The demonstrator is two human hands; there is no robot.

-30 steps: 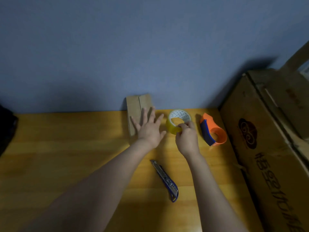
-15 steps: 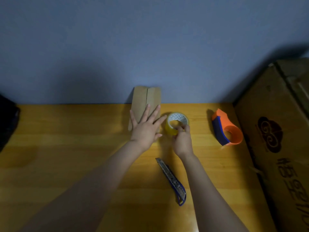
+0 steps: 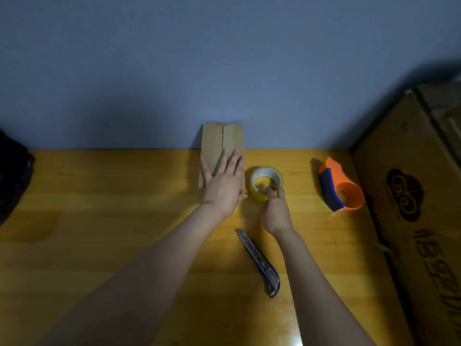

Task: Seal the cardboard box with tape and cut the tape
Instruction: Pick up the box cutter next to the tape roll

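Observation:
A small brown cardboard box [image 3: 215, 142] stands against the blue wall at the back of the wooden table, its two top flaps meeting in a centre seam. My left hand [image 3: 224, 182] lies flat on its top, fingers spread. Just right of it sits a yellowish roll of tape [image 3: 265, 177] on the table. My right hand [image 3: 274, 207] pinches the near rim of that roll with thumb and fingers. A blue and silver utility knife [image 3: 260, 263] lies on the table between my forearms, untouched.
An orange and blue tape dispenser [image 3: 340, 188] lies to the right. A large printed cardboard carton [image 3: 419, 196] fills the right edge. A dark object [image 3: 12, 176] sits at the far left. The wooden table [image 3: 99, 196] spreads left of my arms.
My left hand has slid further onto the box top. My right hand keeps its pinch on the tape roll. The view has shifted, so the dispenser and carton now sit further right.

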